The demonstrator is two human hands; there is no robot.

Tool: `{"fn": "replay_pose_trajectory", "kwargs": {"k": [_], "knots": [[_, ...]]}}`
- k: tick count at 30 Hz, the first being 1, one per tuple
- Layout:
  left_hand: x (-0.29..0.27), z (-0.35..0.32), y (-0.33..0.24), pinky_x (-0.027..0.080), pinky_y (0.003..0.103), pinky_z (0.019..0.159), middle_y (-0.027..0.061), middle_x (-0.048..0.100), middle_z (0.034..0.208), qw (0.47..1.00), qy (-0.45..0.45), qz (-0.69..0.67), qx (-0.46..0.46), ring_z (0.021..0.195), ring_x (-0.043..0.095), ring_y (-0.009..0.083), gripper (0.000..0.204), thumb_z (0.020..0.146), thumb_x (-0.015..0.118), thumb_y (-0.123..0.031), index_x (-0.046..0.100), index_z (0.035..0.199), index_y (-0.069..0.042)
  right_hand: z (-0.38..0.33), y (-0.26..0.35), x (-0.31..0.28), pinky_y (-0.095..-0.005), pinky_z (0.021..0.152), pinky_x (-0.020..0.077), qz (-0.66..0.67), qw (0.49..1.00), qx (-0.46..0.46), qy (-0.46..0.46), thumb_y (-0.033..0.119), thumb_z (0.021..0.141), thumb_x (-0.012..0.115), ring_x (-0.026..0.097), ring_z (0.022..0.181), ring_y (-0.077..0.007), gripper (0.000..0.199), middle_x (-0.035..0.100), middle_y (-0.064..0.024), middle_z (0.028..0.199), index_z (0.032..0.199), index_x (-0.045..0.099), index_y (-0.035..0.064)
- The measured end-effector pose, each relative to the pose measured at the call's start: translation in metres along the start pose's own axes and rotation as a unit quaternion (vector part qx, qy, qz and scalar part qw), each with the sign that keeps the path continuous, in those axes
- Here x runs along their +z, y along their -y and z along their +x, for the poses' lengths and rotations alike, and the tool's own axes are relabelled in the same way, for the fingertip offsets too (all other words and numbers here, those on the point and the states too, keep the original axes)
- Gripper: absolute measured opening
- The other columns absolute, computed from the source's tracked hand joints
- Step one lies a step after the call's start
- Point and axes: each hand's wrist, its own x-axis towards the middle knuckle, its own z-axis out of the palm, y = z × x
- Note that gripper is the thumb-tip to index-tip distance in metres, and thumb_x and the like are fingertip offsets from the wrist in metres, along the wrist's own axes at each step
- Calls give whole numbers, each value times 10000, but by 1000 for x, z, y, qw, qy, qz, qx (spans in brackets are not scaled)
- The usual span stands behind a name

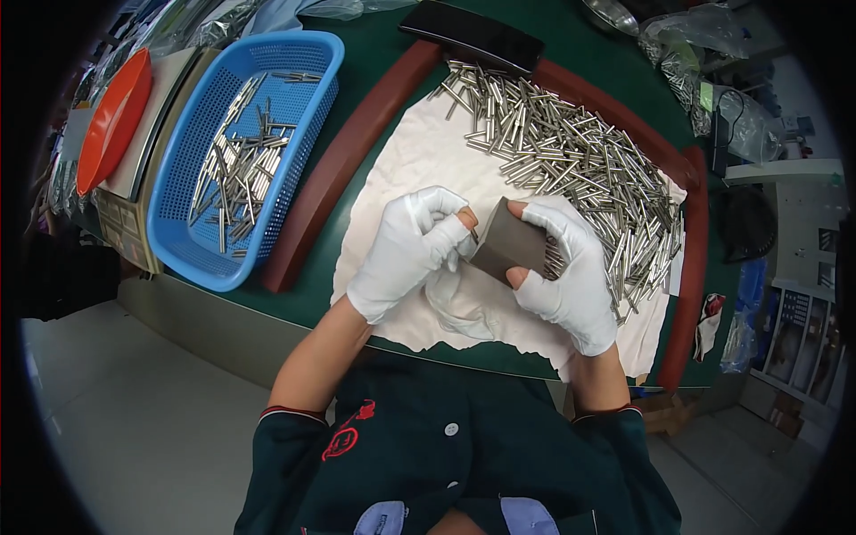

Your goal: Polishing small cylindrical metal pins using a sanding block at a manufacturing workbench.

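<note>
My right hand (568, 267), in a white glove with bare fingertips, grips a grey-brown block (510, 242) between thumb and fingers. Gloved the same way, my left hand (415, 245) is closed in a pinch against the block's left edge. Something thin and dark shows at its fingertips, too small to name. Beneath both hands lies a pale cloth (392, 192), with a crumpled white piece of fabric (464, 308) on it. A large heap of metal pins (580, 147) spreads over the cloth beyond and to the right of the block.
Reddish-brown padded bars (352, 169) frame the cloth on the left, back and right. A blue perforated basket (308, 143) with more pins stands at the left, beside an orange-red tray (114, 125). At the back a black phone-like slab (473, 36) rests on the bars. Plastic bags (704, 36) lie back right.
</note>
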Motion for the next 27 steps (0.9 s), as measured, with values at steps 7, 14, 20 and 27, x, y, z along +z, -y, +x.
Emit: {"fn": "replay_pose_trajectory", "kwargs": {"k": [7,14,20,27], "knots": [[2,-2,0,441,205,506,31,608,682,999,-2,34,-3,558,550,60,110,907,611,-100,602,902,10,-1,2,1,-337,874,474,1,998,68,-2,125,583,743,604,943,-268,514,605,-152,1044,1050,626,-55],[2,-3,1,448,204,511,37,612,698,1000,-9,13,23,570,568,68,114,905,620,-93,598,911,18,-2,2,2,-345,851,488,-9,1000,7,-1,119,577,752,609,939,-274,511,613,-150,1030,1044,626,-46],[3,-2,6,443,206,497,42,618,699,1000,-11,8,26,549,561,71,112,906,619,-94,595,916,15,-2,3,2,-358,855,483,2,1000,26,-1,136,577,759,605,943,-276,506,613,-149,1027,1027,623,-51],[-1,-1,-2,430,204,479,48,623,677,1000,-7,7,-21,539,559,72,114,908,621,-108,599,908,4,0,2,-7,-315,891,465,-16,991,115,-66,141,607,733,592,970,-239,529,592,-145,1050,1077,620,-74]]}}
